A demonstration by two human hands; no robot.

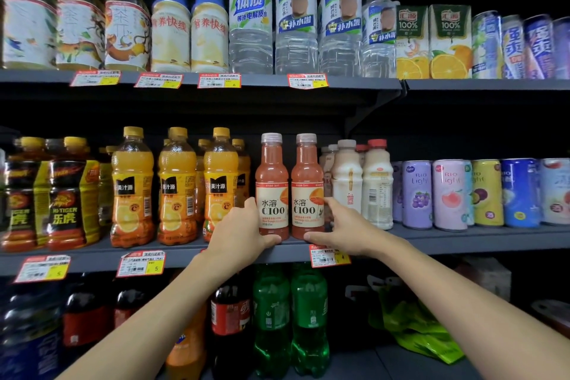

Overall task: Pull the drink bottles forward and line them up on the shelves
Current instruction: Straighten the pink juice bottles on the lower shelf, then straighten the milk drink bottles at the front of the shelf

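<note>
The left hand [242, 233] hides the lower left side of the left C100 bottle [273, 191], and its fingers are out of sight behind it. The right hand [345, 227] likewise covers the right C100 bottle [307, 191] at its lower right. Under the right wrist a price tag [324, 259] is part-covered, its print too small to read. Beside the left forearm a cola bottle [234, 318] is blurred.

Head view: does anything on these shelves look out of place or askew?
Yes. A crumpled green plastic bag lies on the bottom shelf beside the green bottles. On the top shelf, the rightmost clear water bottle looks set back from its neighbours' line. Nothing looks spilled.
</note>
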